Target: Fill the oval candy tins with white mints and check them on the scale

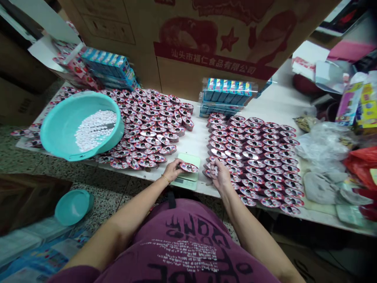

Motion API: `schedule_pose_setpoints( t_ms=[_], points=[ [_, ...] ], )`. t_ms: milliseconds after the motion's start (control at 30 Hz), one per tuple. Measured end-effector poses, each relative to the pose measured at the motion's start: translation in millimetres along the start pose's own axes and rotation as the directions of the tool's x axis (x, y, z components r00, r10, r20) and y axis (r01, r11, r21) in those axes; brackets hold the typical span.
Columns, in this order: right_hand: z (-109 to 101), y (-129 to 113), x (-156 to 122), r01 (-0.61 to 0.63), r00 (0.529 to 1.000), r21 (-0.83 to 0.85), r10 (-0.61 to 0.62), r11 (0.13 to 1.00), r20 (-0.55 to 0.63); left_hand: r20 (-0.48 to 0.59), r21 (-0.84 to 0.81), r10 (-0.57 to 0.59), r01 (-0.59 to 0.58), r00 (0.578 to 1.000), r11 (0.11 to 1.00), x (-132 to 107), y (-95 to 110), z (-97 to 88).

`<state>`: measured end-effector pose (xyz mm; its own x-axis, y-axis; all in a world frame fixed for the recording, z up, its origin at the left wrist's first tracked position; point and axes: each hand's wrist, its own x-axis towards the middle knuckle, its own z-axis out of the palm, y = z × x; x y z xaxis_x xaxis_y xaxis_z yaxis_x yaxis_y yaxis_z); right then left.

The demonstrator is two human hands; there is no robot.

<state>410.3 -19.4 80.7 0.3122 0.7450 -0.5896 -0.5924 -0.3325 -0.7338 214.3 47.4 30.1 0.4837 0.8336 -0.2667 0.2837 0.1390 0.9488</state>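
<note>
My left hand (173, 170) grips the end of a small oval box (189, 168), red and white with a dark hole in its top. The box is over a pale green kitchen scale (191, 183); whether it rests on the plate I cannot tell. My right hand (220, 175) is closed beside the right-hand rows of similar oval boxes (253, 169), with small white pellets (214, 169) showing at its fingers. To the left, a turquoise basin (55, 145) holds many white pellets of that kind and a scoop-like tool. More oval boxes (144, 133) stand packed between basin and scale.
A large printed carton (182, 78) rises behind the table, with blue display packs (225, 92) before it. More blue packs (108, 67) stand at back left. Plastic bags (321, 145) crowd the right end. A smaller turquoise basin (72, 207) sits low at left.
</note>
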Motion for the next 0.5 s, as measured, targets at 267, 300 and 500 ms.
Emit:
schedule_pose_setpoints(
  t_ms=[267, 300, 500],
  points=[
    [7, -2, -26, -0.099, 0.994, 0.119, 0.102, 0.988, -0.027, -0.257, -0.391, -0.221, 0.108, 0.941, 0.914, -28, 11, -18.4],
    [19, 1, -27, -0.091, 0.996, 0.113, 0.093, 0.989, -0.006, -0.298, -0.476, -0.286, 0.118, 0.911, 0.872, -33, 17, -19.3],
    [99, 12, -37, 0.139, 0.939, -0.235, -0.053, 0.962, 0.339, 0.203, -0.904, -0.455, 0.344, 0.867, 0.254, -37, 63, -9.2]
  ],
)
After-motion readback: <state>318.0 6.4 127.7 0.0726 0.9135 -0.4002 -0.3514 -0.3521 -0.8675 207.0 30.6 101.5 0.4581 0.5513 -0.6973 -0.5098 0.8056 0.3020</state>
